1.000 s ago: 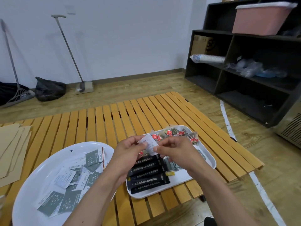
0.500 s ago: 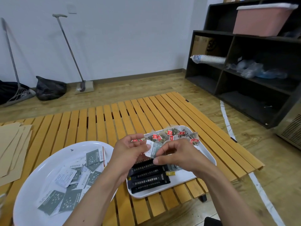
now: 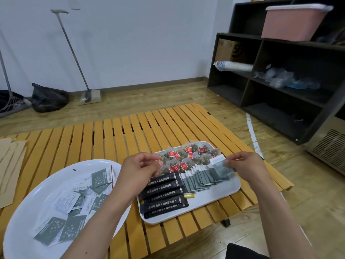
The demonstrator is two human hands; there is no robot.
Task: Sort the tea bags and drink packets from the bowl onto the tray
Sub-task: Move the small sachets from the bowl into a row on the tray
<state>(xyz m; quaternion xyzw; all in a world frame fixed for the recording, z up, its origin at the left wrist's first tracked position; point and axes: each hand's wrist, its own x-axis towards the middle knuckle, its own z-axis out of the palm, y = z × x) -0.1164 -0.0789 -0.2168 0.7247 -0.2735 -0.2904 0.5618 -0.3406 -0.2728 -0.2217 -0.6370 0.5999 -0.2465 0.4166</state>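
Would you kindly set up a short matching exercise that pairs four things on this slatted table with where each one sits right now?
Things:
1. black stick packets
2. pyramid tea bags with red tags
3. loose grey-green sachets
4. single grey-green sachet

Places:
A. pinched in the right hand, above the tray's right end
B. far side of the white tray
C. in the white bowl
D. near left part of the tray, stacked in a row

Pairs: 1-D, 2-B, 3-C, 4-A
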